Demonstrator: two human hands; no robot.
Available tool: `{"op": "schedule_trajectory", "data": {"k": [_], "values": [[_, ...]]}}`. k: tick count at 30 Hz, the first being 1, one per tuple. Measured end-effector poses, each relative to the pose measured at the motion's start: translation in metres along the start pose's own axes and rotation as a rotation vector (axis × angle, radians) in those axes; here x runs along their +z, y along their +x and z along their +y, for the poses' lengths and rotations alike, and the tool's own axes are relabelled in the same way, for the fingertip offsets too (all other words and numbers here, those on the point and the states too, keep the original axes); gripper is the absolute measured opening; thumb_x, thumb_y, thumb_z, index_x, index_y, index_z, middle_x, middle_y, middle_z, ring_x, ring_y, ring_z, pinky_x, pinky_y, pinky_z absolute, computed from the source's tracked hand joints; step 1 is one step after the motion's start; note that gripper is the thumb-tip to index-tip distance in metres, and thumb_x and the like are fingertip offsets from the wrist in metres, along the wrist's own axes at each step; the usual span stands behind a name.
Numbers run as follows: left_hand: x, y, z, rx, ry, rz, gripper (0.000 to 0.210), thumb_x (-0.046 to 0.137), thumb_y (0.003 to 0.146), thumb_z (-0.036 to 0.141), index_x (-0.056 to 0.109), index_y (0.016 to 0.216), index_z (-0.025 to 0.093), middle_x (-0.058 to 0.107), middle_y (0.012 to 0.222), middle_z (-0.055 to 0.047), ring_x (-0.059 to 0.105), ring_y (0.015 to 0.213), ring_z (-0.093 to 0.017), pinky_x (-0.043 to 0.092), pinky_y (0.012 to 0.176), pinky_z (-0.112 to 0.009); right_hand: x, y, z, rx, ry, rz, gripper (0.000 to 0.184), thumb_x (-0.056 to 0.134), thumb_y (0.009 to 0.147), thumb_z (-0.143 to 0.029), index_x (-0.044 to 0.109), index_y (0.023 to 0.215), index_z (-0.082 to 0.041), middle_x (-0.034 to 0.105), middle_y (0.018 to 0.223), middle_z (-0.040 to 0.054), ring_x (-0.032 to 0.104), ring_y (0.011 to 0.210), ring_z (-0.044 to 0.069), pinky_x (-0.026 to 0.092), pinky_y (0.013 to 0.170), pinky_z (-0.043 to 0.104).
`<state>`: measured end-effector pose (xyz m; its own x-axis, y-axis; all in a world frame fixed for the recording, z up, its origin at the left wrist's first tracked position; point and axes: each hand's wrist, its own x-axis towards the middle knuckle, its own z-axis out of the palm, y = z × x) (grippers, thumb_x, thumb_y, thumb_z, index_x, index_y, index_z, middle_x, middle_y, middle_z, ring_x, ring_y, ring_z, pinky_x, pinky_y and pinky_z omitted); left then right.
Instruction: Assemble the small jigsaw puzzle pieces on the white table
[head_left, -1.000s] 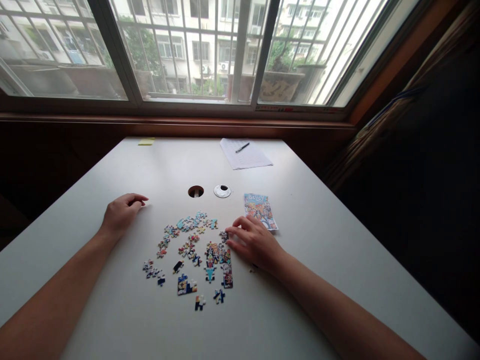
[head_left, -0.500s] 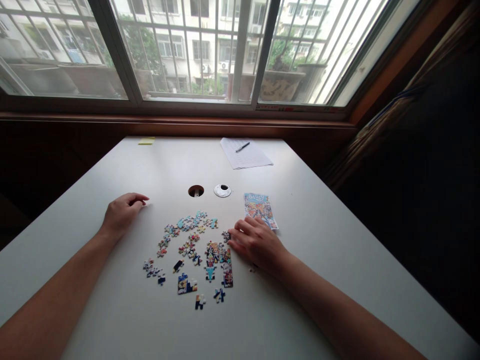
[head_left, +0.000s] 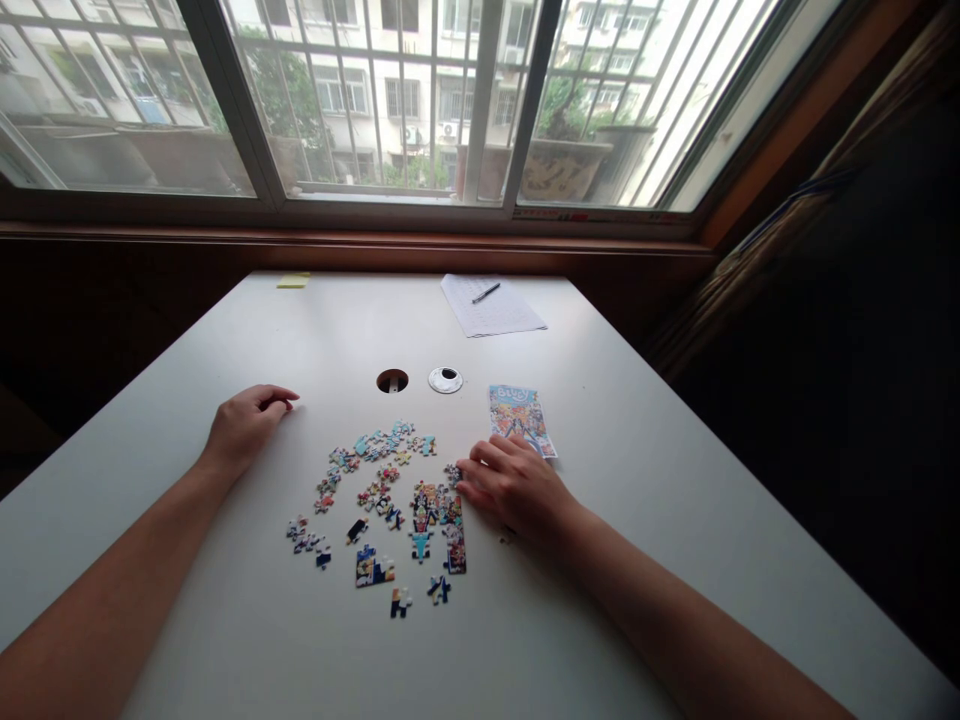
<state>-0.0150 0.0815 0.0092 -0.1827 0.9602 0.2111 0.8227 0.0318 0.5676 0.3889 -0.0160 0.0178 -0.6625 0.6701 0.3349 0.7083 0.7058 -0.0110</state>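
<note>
My right hand (head_left: 517,483) rests at the right edge of the puzzle, its fingertips closed at a small jigsaw piece (head_left: 452,474). Just below that piece lies a joined section of puzzle (head_left: 455,535), colourful with a dark lower edge. My left hand (head_left: 247,425) lies on the table to the left of the pieces, loosely curled, with nothing visible in it. Between the hands, loose jigsaw pieces (head_left: 379,490) spread in an arc. A small joined block (head_left: 369,568) sits nearer to me. Partly behind my right hand is the picture card (head_left: 517,410) of the puzzle.
On the white table (head_left: 300,650) are a round cable hole (head_left: 392,381) and its metal cover (head_left: 445,380). Farther back lie paper sheets (head_left: 487,315) with a pen (head_left: 486,293) on top, and yellow sticky notes (head_left: 293,280). A barred window stands beyond the table.
</note>
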Motion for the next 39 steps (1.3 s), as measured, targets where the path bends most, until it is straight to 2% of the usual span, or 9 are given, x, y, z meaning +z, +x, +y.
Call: {"op": "schedule_trajectory", "data": {"k": [10, 24, 29, 34, 39], "values": [[0.0004, 0.0009, -0.0007, 0.015, 0.014, -0.001, 0.027, 0.053, 0.077, 0.031, 0.074, 0.094, 0.029, 0.075, 0.095, 0.002, 0.067, 0.096, -0.023, 0.049, 0.090, -0.031, -0.0008, -0.0017, -0.0033, -0.006, 0.004, -0.042, 0.023, 0.054, 0.101, -0.037, 0.067, 0.111, -0.022, 0.066, 0.098, 0.0061, 0.054, 0.089, 0.021, 0.037, 0.081, 0.036], [-0.0001, 0.0008, -0.0018, 0.021, 0.019, -0.004, 0.027, 0.054, 0.078, 0.031, 0.075, 0.095, 0.027, 0.075, 0.098, 0.002, 0.067, 0.097, -0.022, 0.049, 0.088, -0.031, -0.0011, -0.0035, -0.0036, -0.023, 0.017, -0.032, 0.024, 0.056, 0.100, -0.039, 0.067, 0.112, -0.022, 0.066, 0.099, 0.0060, 0.053, 0.088, 0.021, 0.036, 0.079, 0.036], [0.0001, 0.0014, -0.0034, 0.045, 0.023, 0.000, 0.028, 0.054, 0.078, 0.029, 0.075, 0.096, 0.026, 0.075, 0.095, 0.001, 0.067, 0.094, -0.022, 0.049, 0.085, -0.031, 0.0003, -0.0033, -0.0034, -0.033, 0.030, 0.011, 0.026, 0.058, 0.099, -0.042, 0.069, 0.111, -0.021, 0.066, 0.097, 0.0054, 0.053, 0.085, 0.020, 0.037, 0.077, 0.035], [-0.0002, 0.0000, -0.0030, 0.126, 0.026, 0.049, 0.026, 0.053, 0.079, 0.024, 0.074, 0.095, 0.024, 0.075, 0.091, 0.000, 0.068, 0.087, -0.022, 0.050, 0.079, -0.030, -0.0016, -0.0032, -0.0034, -0.032, 0.079, 0.097, 0.021, 0.056, 0.099, -0.032, 0.070, 0.109, -0.020, 0.067, 0.093, 0.0055, 0.054, 0.080, 0.019, 0.037, 0.074, 0.034], [-0.0003, -0.0057, 0.0048, 0.317, 0.037, 0.146, 0.025, 0.051, 0.082, 0.019, 0.074, 0.090, 0.021, 0.071, 0.093, -0.003, 0.062, 0.090, -0.021, 0.049, 0.087, -0.034, -0.0001, -0.0073, -0.0006, -0.078, 0.153, 0.143, 0.017, 0.057, 0.094, -0.020, 0.070, 0.105, -0.020, 0.066, 0.087, 0.0041, 0.053, 0.076, 0.017, 0.036, 0.071, 0.033]]}}
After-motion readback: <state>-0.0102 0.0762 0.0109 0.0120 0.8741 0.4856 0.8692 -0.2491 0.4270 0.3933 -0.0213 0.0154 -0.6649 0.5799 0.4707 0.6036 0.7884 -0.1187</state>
